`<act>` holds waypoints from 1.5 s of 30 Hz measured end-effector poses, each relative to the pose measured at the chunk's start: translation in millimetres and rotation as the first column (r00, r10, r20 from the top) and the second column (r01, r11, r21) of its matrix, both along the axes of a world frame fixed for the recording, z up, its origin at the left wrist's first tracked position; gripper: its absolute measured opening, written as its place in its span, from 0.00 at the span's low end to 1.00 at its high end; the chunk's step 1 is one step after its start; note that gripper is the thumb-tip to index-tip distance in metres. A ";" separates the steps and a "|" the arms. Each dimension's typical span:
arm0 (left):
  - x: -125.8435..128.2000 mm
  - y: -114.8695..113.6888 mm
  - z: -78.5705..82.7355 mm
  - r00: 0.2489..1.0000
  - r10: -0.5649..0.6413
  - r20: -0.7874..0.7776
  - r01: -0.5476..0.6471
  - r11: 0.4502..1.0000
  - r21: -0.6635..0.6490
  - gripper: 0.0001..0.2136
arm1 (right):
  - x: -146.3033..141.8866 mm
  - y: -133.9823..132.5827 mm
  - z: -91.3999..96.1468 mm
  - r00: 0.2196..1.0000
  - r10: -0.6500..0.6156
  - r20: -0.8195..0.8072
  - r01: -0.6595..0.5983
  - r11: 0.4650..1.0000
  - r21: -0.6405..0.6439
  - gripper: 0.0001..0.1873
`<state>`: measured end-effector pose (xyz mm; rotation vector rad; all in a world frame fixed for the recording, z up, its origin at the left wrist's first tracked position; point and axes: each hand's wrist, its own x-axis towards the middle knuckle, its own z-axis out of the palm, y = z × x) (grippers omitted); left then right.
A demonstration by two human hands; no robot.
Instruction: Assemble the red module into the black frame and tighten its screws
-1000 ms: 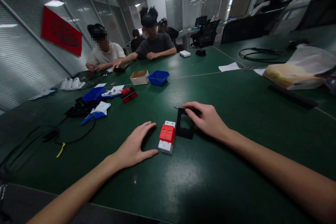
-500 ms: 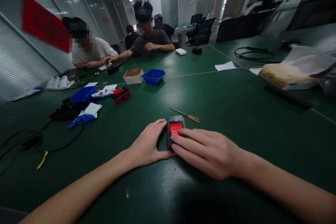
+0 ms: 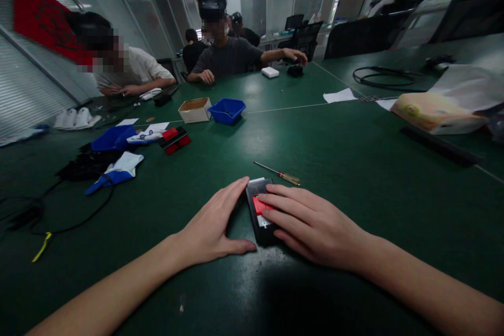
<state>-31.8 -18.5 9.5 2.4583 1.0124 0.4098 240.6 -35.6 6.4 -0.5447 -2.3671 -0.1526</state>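
A black rectangular case (image 3: 260, 234) lies on the green table in front of me, slightly turned. A red insert (image 3: 258, 206) shows in its top face, with a silvery patch below it. My right hand (image 3: 315, 220) lies over the case's right side, its fingers curved across the red insert; the thumb is hidden. My left hand (image 3: 214, 220) is open at the left side, fingertips at the upper left corner and thumb stretched out near the lower end, apart from it. A screwdriver (image 3: 289, 177) with a clear yellowish handle lies just beyond the case.
A blue bin (image 3: 227, 112) and a cardboard box (image 3: 195, 111) stand farther back. Left are a red-and-black item (image 3: 174, 140), gloves (image 3: 118, 172) and black cable (image 3: 94, 220). A plastic-wrapped package (image 3: 437, 110) lies right. Two people sit across the table.
The case has turned slightly and shifted nearer me. My left thumb has come away from its lower end, and my right fingers have moved over it. Across the table, one person's arm now reaches right.
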 end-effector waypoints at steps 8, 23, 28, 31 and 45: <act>3.8 1.4 -0.5 0.998 0.045 0.051 -0.045 0.999 -0.001 0.52 | -7.7 1.6 -7.1 0.998 -0.062 0.031 0.069 0.952 -0.298 0.29; 10.2 -5.2 7.5 0.973 0.138 0.184 -0.124 0.988 -0.089 0.32 | -10.2 8.1 -15.1 0.977 -0.212 0.002 0.147 0.672 -0.725 0.53; 21.3 -18.5 11.7 0.919 0.304 0.252 -0.281 0.952 -0.124 0.23 | -11.4 7.0 -12.4 0.987 -0.152 0.050 0.145 0.719 -0.680 0.55; 24.3 -22.6 13.6 0.918 0.309 0.248 -0.285 0.950 -0.130 0.20 | -11.3 3.7 -13.0 0.989 -0.143 0.045 0.138 0.748 -0.649 0.55; 16.2 -38.0 6.3 0.879 -0.015 0.476 -0.026 0.997 0.079 0.33 | -16.4 -8.5 -14.9 0.953 0.008 -0.303 0.006 0.999 0.044 0.32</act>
